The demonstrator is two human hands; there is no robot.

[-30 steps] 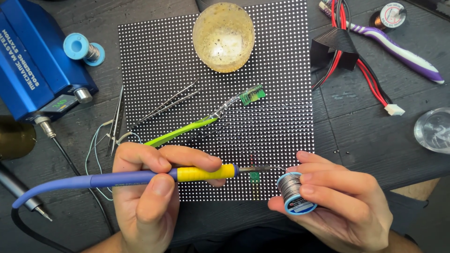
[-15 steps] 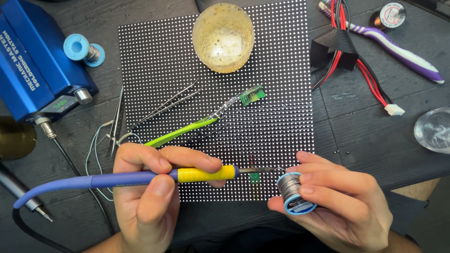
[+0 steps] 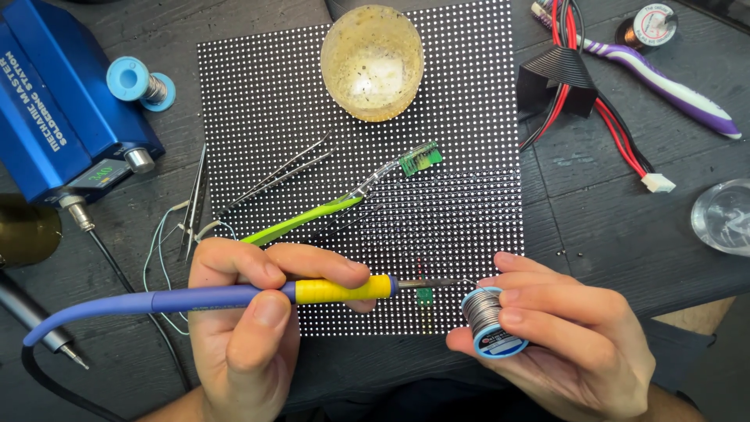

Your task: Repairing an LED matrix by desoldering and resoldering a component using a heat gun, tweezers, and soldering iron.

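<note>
My left hand (image 3: 250, 320) grips a soldering iron (image 3: 312, 291) with a blue handle and yellow collar, held level, its metal tip pointing right. The tip rests over the lower part of a black dotted LED panel (image 3: 258, 117), just above a small green spot (image 3: 424, 296) on the panel. My right hand (image 3: 562, 344) holds a blue spool of solder wire (image 3: 486, 320), with a thin strand of wire reaching towards the iron's tip. Both hands sit at the panel's near edge.
A yellowish round cup (image 3: 373, 62) stands at the panel's far edge. A green-handled toothbrush (image 3: 344, 203) and tweezers (image 3: 273, 176) lie on the panel. A blue soldering station (image 3: 55, 109) and another spool (image 3: 141, 82) sit left. A purple toothbrush (image 3: 664, 82), red-black cables (image 3: 594, 101) and a glass (image 3: 723, 215) are right.
</note>
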